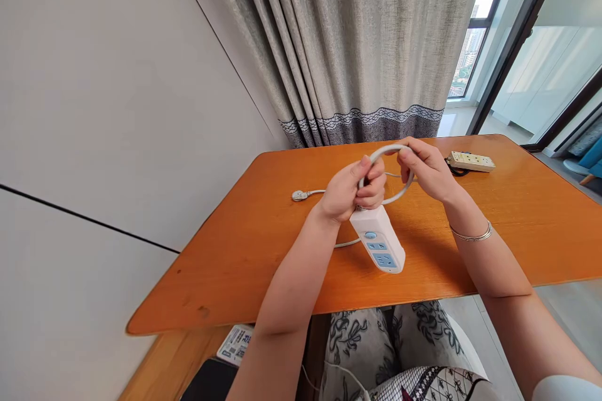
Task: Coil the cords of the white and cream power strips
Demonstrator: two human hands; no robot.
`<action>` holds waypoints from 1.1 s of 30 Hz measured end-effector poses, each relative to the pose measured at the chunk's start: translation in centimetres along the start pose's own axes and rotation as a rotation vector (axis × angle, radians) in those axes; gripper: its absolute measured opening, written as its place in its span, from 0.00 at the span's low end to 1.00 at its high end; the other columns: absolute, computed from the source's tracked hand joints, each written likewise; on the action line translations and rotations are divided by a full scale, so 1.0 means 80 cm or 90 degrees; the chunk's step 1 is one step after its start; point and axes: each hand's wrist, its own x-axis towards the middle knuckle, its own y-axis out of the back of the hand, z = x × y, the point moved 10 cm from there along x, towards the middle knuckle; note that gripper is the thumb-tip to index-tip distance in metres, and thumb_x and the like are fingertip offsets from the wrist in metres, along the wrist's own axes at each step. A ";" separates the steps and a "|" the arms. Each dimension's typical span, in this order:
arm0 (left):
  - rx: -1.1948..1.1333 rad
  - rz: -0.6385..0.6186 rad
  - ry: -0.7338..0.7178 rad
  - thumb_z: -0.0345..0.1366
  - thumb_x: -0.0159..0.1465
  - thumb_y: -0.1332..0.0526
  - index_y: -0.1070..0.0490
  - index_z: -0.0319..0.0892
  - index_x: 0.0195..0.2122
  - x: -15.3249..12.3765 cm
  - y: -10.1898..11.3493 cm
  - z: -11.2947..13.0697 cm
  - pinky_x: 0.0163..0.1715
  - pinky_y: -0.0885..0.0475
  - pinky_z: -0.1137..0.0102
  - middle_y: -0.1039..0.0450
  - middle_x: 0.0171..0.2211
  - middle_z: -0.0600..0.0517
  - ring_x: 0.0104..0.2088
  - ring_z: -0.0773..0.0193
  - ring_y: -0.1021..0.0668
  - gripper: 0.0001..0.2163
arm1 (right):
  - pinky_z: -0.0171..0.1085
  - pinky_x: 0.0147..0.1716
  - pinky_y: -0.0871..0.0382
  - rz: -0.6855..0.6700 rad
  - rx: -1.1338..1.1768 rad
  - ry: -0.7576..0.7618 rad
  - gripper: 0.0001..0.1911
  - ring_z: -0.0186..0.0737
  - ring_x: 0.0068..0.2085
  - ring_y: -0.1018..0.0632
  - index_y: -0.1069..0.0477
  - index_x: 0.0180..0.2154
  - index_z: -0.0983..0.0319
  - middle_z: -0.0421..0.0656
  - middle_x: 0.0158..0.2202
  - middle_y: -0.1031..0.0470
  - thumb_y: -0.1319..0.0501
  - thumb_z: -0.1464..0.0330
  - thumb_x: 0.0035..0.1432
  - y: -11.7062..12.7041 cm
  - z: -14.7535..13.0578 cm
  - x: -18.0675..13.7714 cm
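My left hand (pixel 350 191) is closed around the upper end of a white power strip (pixel 379 241) with blue sockets, holding it above the orange table (pixel 263 250). Its white cord (pixel 392 150) bends in a loop over both hands. My right hand (pixel 426 166) pinches the top of that loop with fingers closed. The cord's plug (pixel 299 195) lies on the table left of my left hand. A thin silver bangle (pixel 471 235) sits on my right wrist.
A second, cream power strip (pixel 471 161) with a dark cord lies at the table's far right. Grey curtains (pixel 352 44) hang behind the table, a wall runs along the left, windows on the right. A dark device and a label (pixel 235 343) sit below the table edge.
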 end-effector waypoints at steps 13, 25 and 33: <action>-0.049 0.310 -0.332 0.55 0.75 0.56 0.50 0.45 0.25 -0.053 0.078 0.104 0.12 0.50 0.74 0.59 0.14 0.62 0.12 0.72 0.57 0.25 | 0.41 0.45 0.30 -0.108 -0.069 -0.121 0.33 0.39 0.37 0.24 0.24 0.50 0.66 0.43 0.32 0.25 0.52 0.46 0.70 -0.026 0.102 0.002; -0.040 0.358 -0.393 0.55 0.75 0.54 0.50 0.44 0.24 -0.056 0.072 0.115 0.13 0.48 0.75 0.56 0.13 0.61 0.12 0.71 0.53 0.25 | 0.41 0.38 0.31 0.299 -0.357 0.111 0.26 0.42 0.34 0.25 0.27 0.52 0.60 0.47 0.35 0.25 0.57 0.54 0.74 0.026 0.048 -0.017; 0.033 0.344 -0.359 0.56 0.73 0.50 0.50 0.44 0.23 -0.041 0.070 0.097 0.13 0.48 0.75 0.51 0.11 0.60 0.11 0.73 0.49 0.27 | 0.38 0.39 0.33 -0.062 -0.514 -0.051 0.19 0.43 0.40 0.21 0.21 0.53 0.61 0.49 0.41 0.19 0.48 0.67 0.72 -0.023 0.057 0.000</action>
